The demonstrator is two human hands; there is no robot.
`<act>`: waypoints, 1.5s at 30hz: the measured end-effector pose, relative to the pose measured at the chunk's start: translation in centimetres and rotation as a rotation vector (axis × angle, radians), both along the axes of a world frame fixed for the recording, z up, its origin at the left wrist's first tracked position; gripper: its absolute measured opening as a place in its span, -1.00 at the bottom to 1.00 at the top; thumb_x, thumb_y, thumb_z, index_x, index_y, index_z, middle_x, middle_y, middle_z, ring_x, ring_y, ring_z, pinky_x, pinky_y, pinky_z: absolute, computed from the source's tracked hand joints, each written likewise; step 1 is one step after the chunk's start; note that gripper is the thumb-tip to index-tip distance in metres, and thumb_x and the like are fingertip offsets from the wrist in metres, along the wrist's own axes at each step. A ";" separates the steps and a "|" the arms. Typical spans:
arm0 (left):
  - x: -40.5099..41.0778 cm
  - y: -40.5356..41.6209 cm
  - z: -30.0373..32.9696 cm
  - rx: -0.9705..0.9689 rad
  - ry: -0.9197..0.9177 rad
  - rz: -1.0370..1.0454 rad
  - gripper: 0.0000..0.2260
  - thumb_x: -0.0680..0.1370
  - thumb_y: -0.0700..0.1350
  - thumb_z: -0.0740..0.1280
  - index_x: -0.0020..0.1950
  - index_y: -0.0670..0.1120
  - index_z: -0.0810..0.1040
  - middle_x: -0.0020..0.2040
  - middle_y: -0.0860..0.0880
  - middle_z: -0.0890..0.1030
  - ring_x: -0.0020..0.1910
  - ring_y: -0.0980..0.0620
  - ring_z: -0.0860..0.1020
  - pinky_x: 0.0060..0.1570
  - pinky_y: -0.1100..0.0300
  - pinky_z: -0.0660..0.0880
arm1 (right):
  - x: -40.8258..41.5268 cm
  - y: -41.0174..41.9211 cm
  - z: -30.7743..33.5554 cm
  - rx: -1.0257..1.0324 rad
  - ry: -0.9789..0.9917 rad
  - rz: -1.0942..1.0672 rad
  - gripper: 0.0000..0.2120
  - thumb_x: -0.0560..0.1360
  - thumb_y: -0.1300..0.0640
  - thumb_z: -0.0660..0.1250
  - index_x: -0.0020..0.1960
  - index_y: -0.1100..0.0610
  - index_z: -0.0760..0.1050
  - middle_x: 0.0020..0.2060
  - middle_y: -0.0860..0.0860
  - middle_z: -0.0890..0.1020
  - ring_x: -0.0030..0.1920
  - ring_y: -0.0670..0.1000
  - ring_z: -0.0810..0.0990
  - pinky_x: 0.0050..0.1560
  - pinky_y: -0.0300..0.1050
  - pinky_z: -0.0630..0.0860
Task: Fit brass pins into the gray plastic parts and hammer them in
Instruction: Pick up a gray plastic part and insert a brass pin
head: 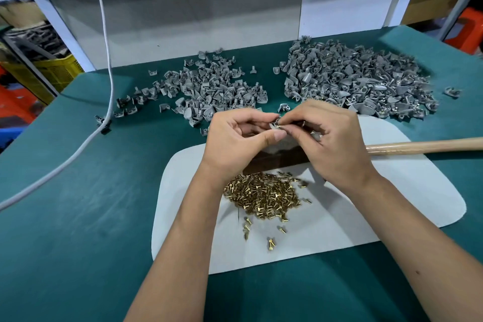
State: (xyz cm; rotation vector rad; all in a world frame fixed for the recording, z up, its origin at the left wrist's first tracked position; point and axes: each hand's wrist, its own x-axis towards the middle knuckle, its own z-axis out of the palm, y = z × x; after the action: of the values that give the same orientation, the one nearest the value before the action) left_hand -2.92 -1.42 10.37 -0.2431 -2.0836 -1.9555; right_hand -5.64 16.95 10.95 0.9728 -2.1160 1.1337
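A mat (392, 191) is laid on the table (78, 217) at lower centre. A heap of pins (264, 195) is spread on it, between the forearms. Behind the mat, two piles of plastic parts (209, 86) (360, 78) are set left and right. A hammer handle (428, 145) is laid across the mat's right edge. A cable (109, 81) is run along the left.

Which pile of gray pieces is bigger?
The right pile of gray plastic parts is bigger: it is heaped thick and wide, while the left pile of gray plastic parts is thinner and scattered.
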 end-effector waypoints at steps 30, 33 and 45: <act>0.2 2.2 0.0 -0.112 0.056 0.107 -0.77 0.38 -0.38 0.59 -0.08 -0.09 0.73 -0.19 -0.06 0.75 -0.20 -0.02 0.73 -0.07 0.07 0.68 | 0.4 -0.6 -0.7 -0.081 -0.130 -0.186 -0.97 0.51 0.32 0.42 -0.09 0.24 0.62 -0.21 0.01 0.65 -0.17 0.00 0.60 -0.09 -0.11 0.54; 0.0 2.2 -0.2 -0.251 0.119 0.176 -0.70 0.36 -0.30 0.63 0.00 -0.02 0.71 -0.21 -0.01 0.73 -0.20 0.05 0.71 -0.09 0.15 0.68 | 0.4 -0.7 -0.6 -0.054 -0.173 -0.179 -0.95 0.51 0.32 0.42 -0.10 0.22 0.63 -0.20 0.00 0.66 -0.15 -0.01 0.60 -0.06 -0.09 0.54; -0.9 -0.5 -0.6 -0.650 0.010 0.214 -0.89 0.50 -0.06 0.54 0.02 0.05 0.78 0.23 0.10 0.66 0.37 0.03 0.41 0.42 0.15 0.26 | -3.1 7.7 2.3 0.786 -0.497 -0.159 -0.89 0.45 0.06 0.54 -0.07 -0.08 0.64 -0.16 -0.16 0.67 -0.13 -0.19 0.59 -0.14 -0.28 0.49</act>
State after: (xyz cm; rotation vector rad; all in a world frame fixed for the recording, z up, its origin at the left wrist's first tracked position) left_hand -3.81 -1.89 9.75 -0.1425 -2.5524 -1.1104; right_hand -8.69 24.65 13.25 0.8573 -3.0921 0.4656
